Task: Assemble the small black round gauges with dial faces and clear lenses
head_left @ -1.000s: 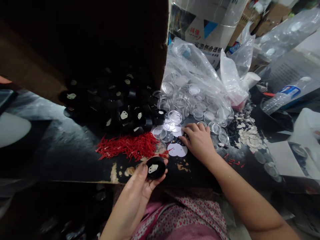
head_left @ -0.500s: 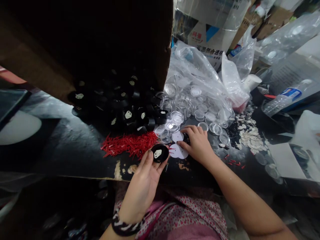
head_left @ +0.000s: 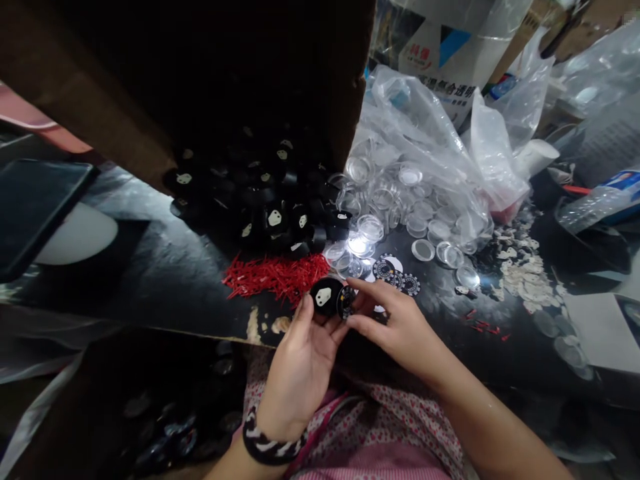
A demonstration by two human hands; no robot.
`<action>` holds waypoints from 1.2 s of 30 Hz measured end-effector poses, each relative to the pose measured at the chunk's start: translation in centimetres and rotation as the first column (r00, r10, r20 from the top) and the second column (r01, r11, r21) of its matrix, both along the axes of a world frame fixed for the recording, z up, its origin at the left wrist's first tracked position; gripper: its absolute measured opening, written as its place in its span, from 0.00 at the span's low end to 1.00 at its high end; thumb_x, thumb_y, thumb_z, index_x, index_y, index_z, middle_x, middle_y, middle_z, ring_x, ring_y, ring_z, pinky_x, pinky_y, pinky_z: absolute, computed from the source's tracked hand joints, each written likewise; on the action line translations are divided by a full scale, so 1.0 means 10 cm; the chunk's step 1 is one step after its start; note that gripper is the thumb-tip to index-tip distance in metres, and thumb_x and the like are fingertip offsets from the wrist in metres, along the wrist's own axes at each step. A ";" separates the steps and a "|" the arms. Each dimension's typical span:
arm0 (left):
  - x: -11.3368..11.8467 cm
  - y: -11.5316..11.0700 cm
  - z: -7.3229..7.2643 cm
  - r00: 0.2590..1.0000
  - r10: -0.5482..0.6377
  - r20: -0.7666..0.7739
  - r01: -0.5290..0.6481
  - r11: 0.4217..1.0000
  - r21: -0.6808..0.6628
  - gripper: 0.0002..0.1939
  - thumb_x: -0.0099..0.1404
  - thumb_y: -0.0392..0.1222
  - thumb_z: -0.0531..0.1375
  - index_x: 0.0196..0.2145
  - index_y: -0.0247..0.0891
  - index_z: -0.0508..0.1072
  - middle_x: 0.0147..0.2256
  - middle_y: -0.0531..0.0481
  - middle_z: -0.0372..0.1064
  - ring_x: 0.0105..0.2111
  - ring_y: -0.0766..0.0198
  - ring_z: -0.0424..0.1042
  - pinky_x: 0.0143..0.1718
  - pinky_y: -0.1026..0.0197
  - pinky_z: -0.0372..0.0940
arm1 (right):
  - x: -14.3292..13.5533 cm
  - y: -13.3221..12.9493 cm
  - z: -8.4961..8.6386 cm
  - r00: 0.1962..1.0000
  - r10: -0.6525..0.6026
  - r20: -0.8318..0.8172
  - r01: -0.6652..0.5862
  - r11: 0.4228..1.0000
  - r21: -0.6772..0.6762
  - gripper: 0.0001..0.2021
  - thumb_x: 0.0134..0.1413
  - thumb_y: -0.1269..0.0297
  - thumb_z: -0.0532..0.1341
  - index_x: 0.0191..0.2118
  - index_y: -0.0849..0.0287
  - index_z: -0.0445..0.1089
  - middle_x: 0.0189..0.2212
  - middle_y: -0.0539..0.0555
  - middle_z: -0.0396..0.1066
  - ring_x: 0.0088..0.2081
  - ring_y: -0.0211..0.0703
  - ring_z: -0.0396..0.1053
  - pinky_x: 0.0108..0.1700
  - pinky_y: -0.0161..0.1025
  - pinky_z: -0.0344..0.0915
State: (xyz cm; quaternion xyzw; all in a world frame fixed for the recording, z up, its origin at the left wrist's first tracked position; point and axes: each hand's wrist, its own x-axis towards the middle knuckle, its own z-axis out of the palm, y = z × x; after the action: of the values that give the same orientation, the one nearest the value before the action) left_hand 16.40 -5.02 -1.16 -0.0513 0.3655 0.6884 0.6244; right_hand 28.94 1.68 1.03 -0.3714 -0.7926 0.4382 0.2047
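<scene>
My left hand (head_left: 307,353) is closed round a shallow black round case (head_left: 317,308) with a small cream-white plate (head_left: 323,297) in its middle. Pinched between thumb and fingers of my right hand (head_left: 400,323) is a printed black dial disc (head_left: 345,302) with white marks round its edge. It is held at the right side of the case, overlapping its rim from this angle; whether they touch I cannot tell. Just beyond my right fingers lie several more dial discs (head_left: 395,275), some with white backs up. A pile of thin red plastic pieces (head_left: 275,277) lies beyond my left hand.
Clear round covers (head_left: 385,199) spill from a plastic bag (head_left: 425,110). Many black cases (head_left: 273,217) lie before a dark cardboard box (head_left: 345,113). Cream-white plates (head_left: 525,270) and loose red pieces (head_left: 483,325) are at right, a dark flat-screen device (head_left: 45,207) at left.
My right hand has picked up a dial disc from the small pile and brought it left to the case. Black dial faces now show in that pile. The view has turned slightly left.
</scene>
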 end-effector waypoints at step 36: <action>-0.24 -0.50 -0.20 0.871 -0.225 -0.437 0.152 0.969 -0.196 0.19 0.59 0.46 0.65 0.48 0.42 0.72 0.47 0.46 0.74 0.50 0.52 0.72 0.55 0.51 0.64 | -0.09 0.10 -0.01 0.822 -0.106 0.560 -0.140 0.915 0.379 0.06 0.60 0.67 0.57 0.36 0.58 0.71 0.34 0.55 0.74 0.37 0.49 0.70 0.41 0.46 0.59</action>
State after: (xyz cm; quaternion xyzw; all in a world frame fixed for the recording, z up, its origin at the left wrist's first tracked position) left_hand 14.03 -9.98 -3.20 0.0991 0.5575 0.5862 0.5795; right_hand 28.02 2.69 0.88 -0.4274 -0.8934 0.1360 0.0267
